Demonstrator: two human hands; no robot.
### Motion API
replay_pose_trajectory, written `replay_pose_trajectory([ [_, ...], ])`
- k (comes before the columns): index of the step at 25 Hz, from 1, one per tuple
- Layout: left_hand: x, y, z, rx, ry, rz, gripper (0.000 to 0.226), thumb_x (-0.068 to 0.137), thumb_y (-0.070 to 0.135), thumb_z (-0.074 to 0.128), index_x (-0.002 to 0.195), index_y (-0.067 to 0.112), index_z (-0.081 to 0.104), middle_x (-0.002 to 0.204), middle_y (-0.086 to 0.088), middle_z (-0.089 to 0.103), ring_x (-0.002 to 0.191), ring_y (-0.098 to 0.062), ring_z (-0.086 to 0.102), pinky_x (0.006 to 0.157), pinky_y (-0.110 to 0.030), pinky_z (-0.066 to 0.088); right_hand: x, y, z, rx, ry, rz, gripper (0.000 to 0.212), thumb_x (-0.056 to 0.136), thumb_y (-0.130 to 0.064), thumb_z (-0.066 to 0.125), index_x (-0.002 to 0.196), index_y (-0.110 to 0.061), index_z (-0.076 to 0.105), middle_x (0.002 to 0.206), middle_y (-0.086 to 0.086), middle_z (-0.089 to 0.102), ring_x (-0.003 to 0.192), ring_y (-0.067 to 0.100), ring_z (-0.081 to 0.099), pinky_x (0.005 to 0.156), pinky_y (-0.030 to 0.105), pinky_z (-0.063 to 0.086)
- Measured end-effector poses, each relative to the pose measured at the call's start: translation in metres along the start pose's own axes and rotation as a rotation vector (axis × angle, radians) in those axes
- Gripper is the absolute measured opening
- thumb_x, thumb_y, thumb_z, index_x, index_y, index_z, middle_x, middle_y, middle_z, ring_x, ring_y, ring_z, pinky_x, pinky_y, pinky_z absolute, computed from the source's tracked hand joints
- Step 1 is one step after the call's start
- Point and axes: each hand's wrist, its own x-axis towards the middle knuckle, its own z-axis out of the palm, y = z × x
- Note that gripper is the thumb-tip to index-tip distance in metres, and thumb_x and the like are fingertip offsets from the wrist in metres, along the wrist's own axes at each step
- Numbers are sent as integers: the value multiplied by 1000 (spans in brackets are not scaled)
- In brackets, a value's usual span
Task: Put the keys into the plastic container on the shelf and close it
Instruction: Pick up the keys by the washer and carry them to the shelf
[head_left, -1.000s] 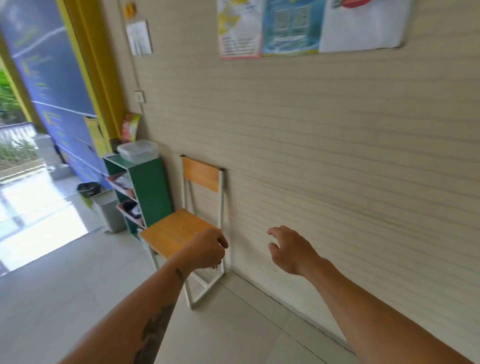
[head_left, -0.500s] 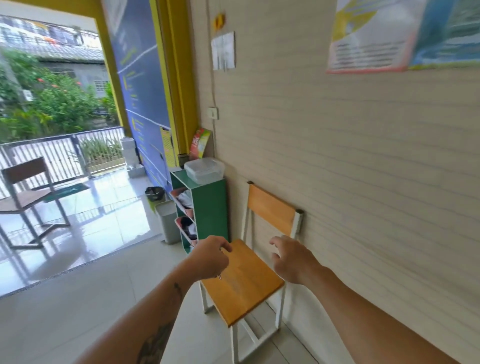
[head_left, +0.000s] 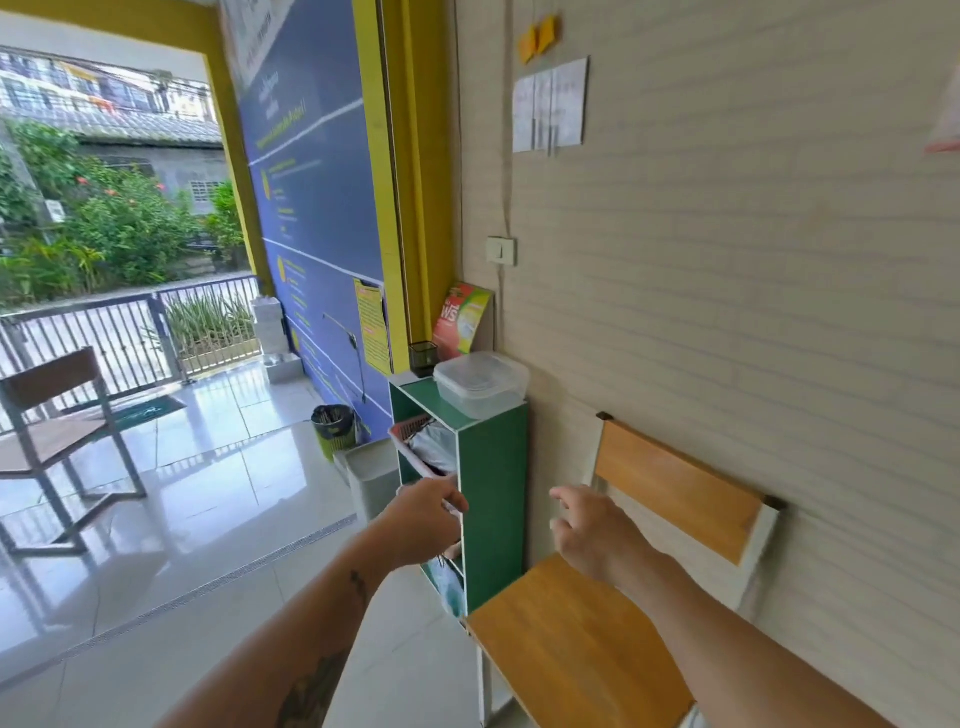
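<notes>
1. Head view: a clear, lidded rectangular plastic container (head_left: 480, 383) sits on top of a narrow green metal shelf unit (head_left: 491, 478) that stands against a beige ribbed wall (head_left: 727, 270). Its lid is on.
2. Behind the container, a small dark cup (head_left: 422, 356) stands on the shelf top, and a red and green printed packet (head_left: 461, 325) leans against the wall.
3. The left hand (head_left: 423, 525) is held out in front of the open side of the shelf unit, below the level of the container and apart from it. Its fingers (head_left: 452, 496) are curled in as a loose fist.
4. A small dark bit of metal (head_left: 442, 561) hangs just under that fist; it may be the keys, but it is too small to tell for sure.
5. The right hand (head_left: 595, 535) hovers beside the shelf unit, above the seat of a wooden chair with a white metal frame (head_left: 576, 654). Its fingers (head_left: 563, 499) are spread and slightly bent, holding nothing.
6. The chair stands just beside the shelf unit, its back to the wall.
7. Pink wire baskets (head_left: 410, 431) with crumpled items fill the compartments of the shelf unit.
8. A white bin (head_left: 371, 478) and a green one with a black liner (head_left: 333, 431) stand on the glossy tiled floor (head_left: 208, 493) beyond.
</notes>
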Motion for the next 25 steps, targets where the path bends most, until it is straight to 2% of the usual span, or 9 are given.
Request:
replay_pose_trajectory([
  [2, 30, -17, -28, 10, 28, 4, 34, 80, 5, 44, 99, 16, 70, 88, -6, 58, 60, -12, 52, 48, -19, 42, 38, -24, 14, 4, 4, 2, 53, 96, -30, 42, 148, -19, 39, 151, 2, 44, 135, 20, 44, 109, 42, 39],
  [8, 148, -54, -84, 63, 73, 20, 35, 80, 4, 44, 102, 19, 67, 74, 1, 54, 58, -9, 45, 46, -18, 34, 180, -70, 45, 17, 10, -35, 53, 96, -28, 45, 148, -16, 40, 149, 4, 45, 134, 22, 45, 111, 38, 36],
  [13, 268, -70, -114, 73, 99, -20, 37, 79, 2, 41, 96, 14, 71, 82, -3, 60, 61, -13, 50, 49, -21, 39, 322, -78, 44, -3, 34, -61, 55, 94, -26, 45, 148, -14, 41, 150, 6, 44, 135, 24, 43, 111, 38, 36],
  [16, 335, -71, -131, 42, 78, -44, 34, 78, 1, 43, 91, 10, 73, 77, 2, 60, 61, -10, 52, 50, -18, 41, 395, -83, 37, -56, 40, -69, 55, 96, -27, 44, 149, -14, 38, 152, 7, 42, 137, 25, 42, 111, 39, 35],
  [20, 416, -77, -142, 55, 30, -22, 33, 81, 3, 44, 94, 14, 72, 85, 2, 63, 73, -12, 55, 55, -19, 42, 462, -85, 46, -112, 9, -50, 56, 97, -28, 41, 151, -14, 34, 156, 5, 36, 140, 24, 37, 113, 42, 33],
  [25, 529, -103, -148, -3, -37, 13, 32, 85, 3, 39, 98, 15, 66, 96, -7, 63, 60, -15, 49, 51, -24, 39, 537, -84, 77, -152, 12, 56, 57, 97, -29, 40, 151, -14, 32, 154, 5, 36, 140, 25, 34, 111, 44, 35],
])
